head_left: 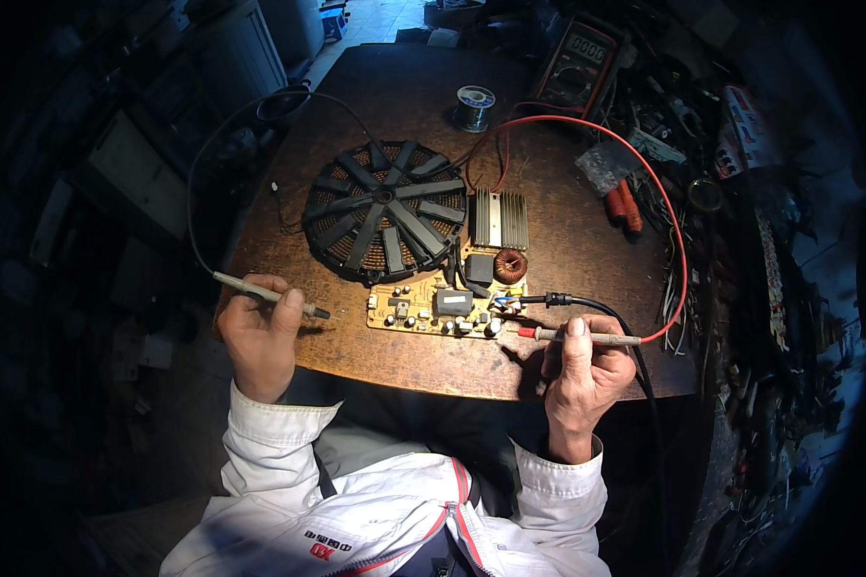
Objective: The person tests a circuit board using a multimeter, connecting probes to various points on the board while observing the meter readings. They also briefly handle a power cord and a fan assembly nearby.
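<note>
Between the fingers and thumb of my left hand (260, 332) is a multimeter probe with a black tip (303, 306), on a dark lead. My right hand (587, 370) pinches the other probe, with a red tip (539, 334), on a red lead (681, 231). Both tips are held apart from the yellow circuit board (385, 310), one on either side of it. The board carries a copper toroid coil (511, 265), a finned heatsink (512, 219) and several capacitors. Behind it lies a round induction coil (385, 197) with black spokes. A black power cord (597, 305) joins the board's right side.
A multimeter (577, 69) with a lit display stands at the far right of the wooden table (423, 370). A solder spool (473, 108), red-handled pliers (624, 207) and a clear plastic bag (604, 165) lie nearby. Cluttered tools and wires (683, 125) crowd the right edge.
</note>
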### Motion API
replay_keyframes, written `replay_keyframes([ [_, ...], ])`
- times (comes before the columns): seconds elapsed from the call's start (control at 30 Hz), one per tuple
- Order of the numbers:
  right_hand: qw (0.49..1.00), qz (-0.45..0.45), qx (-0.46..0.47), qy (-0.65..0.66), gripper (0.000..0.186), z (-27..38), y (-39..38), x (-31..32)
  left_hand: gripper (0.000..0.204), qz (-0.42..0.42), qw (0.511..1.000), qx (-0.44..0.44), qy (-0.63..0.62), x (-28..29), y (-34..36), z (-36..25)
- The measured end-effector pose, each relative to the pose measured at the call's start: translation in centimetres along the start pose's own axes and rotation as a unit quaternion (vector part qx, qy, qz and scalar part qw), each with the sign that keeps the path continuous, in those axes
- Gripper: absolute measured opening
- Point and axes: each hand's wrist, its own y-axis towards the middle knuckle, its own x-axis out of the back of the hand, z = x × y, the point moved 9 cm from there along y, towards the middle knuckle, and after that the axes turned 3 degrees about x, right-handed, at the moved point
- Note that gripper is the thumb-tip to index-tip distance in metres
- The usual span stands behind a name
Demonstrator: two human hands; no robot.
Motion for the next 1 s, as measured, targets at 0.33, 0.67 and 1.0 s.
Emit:
replay_keyframes([
  [0.33,0.999,0.034,0.003,-0.022,0.014,-0.3,0.0,-0.6,0.018,-0.015,1.000,0.018,-0.014,0.2,-0.2,0.2],
  [0.67,0.998,0.047,-0.012,-0.031,0.012,-0.1,0.1,-1.1,0.017,0.002,0.998,0.034,-0.054,-0.2,-0.5,-0.1],
  [1.0,0.996,0.058,-0.050,-0.035,0.014,-0.5,0.2,-1.2,0.017,0.088,0.989,0.075,-0.091,-2.2,0.0,-2.0],
])
